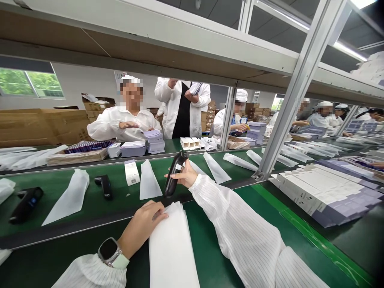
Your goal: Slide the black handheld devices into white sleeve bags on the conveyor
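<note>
My right hand (186, 174) is closed around a black handheld device (171, 181), shaped like a forehead thermometer with a small white label. It holds the device tilted above the near edge of the green conveyor belt (117, 208). Below it, a stack of white translucent sleeves (172, 248) lies on the green worktop. My left hand (147, 218), with a watch on the wrist, pinches at the stack's upper left edge, thumb on top; the fingertips are partly hidden. On the belt nearby lie a white sleeve (150, 182), a small white box (132, 173) and another black device (104, 186).
Flattened white and purple cartons (327, 192) lie to the right, past a slanted metal post (297, 88). A shelf (150, 36) crosses overhead. More sleeves (217, 168) and a black device (26, 205) are on the belt. Co-workers in white coats (126, 120) are across it.
</note>
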`<state>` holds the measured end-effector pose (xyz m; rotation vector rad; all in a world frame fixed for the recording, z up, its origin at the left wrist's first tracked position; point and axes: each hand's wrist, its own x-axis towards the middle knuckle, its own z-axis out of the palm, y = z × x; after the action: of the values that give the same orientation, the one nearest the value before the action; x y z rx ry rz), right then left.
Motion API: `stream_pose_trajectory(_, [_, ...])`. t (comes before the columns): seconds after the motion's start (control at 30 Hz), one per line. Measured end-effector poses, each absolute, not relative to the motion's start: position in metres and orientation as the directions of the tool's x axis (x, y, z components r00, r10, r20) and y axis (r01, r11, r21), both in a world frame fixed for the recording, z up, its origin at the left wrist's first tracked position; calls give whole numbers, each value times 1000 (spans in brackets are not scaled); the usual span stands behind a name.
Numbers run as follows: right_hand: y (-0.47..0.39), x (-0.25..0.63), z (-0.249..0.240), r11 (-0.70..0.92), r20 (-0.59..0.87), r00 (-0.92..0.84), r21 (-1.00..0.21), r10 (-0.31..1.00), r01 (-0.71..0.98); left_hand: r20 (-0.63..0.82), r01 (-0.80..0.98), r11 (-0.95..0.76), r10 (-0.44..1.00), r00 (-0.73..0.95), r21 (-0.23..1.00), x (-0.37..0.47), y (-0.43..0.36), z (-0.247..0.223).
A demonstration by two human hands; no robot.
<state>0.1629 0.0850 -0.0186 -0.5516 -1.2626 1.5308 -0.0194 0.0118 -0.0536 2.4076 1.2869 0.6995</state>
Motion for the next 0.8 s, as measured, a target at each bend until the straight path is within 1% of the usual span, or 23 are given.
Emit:
stream_pose_trajectory(0.07, [75, 159, -14, 93, 247, -371, -917, 895, -387, 364, 664, -629, 776, 514, 404, -20, 12, -53])
stream_pose_trajectory(0.13, [70, 156, -12, 122, 265, -381, -925, 886, -359, 422, 678, -667, 735, 531, 308, -19, 11, -52])
stream_pose_trajectory(0.17, [69, 155, -12, 133, 271, -391, -929, 879, -345, 427, 689, -670, 727, 538, 275, -19, 11, -52])
stream_pose_trajectory(0.23, [67, 154, -14, 143, 273, -410, -936, 870, -320, 406, 697, -672, 726, 555, 249, -19, 10, -51])
stream_pose_trajectory(0.3, [66, 153, -16, 140, 260, -418, -945, 871, -296, 387, 699, -662, 739, 551, 269, -19, 10, -51])
stream_pose_trajectory(0.47, [65, 146, -17, 86, 176, -389, -967, 904, -239, 349, 740, -538, 838, 419, 404, -18, 9, -46])
stream_pose_trajectory(0.63, [68, 142, -18, 81, 106, -337, -993, 936, -87, 236, 728, -410, 912, 336, 549, -14, 5, -31])
stream_pose_trajectory(0.8, [65, 139, -23, 109, 100, -400, -994, 911, 0, 229, 712, -340, 940, 252, 614, -14, 3, -15])
